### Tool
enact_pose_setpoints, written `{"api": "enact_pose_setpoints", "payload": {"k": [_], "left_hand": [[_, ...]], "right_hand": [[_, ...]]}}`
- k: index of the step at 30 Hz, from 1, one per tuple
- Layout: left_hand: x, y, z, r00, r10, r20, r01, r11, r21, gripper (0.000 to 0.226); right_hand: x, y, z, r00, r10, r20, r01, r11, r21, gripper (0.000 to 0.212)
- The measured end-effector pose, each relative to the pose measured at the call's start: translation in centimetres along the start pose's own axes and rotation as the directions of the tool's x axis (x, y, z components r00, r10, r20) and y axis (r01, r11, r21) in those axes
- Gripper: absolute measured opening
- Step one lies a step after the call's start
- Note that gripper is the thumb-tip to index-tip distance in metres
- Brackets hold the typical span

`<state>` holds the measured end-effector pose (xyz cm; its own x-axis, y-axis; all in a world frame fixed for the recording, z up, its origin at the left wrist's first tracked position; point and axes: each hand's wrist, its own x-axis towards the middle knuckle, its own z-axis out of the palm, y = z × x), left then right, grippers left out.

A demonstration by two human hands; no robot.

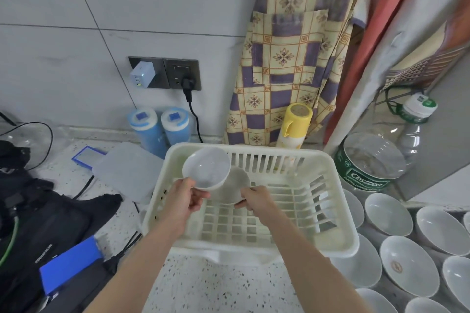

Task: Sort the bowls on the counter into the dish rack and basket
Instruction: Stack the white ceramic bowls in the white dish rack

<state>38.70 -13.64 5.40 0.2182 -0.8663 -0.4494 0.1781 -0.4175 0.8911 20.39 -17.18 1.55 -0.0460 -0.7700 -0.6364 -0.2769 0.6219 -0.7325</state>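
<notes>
Head view: left hand (187,197) pinched the rim of a glossy white ceramic bowl (206,168), tilted, above the far-left corner of the cream slotted plastic basket (338,241). Right hand (255,199) gripped a second, duller white bowl (235,185) just behind it. More white bowls (409,264) sat right on the speckled counter (203,287).

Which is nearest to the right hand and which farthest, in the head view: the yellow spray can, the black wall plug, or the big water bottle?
From the right hand:
1. Yellow spray can, behind the dish rack, straight ahead.
2. Black wall plug, up on the wall, to the left.
3. Big water bottle, off to the right.
</notes>
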Motion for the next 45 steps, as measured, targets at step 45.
{"api": "enact_pose_setpoints", "payload": {"k": [45], "left_hand": [[2.4, -3.1, 0.5, 0.922, 0.387, 0.028, -0.272, 0.595, 0.757, 0.049]], "right_hand": [[0.6, -1.4, -0.2, 0.885, -0.443, -0.142, 0.357, 0.843, -0.403, 0.033]]}}
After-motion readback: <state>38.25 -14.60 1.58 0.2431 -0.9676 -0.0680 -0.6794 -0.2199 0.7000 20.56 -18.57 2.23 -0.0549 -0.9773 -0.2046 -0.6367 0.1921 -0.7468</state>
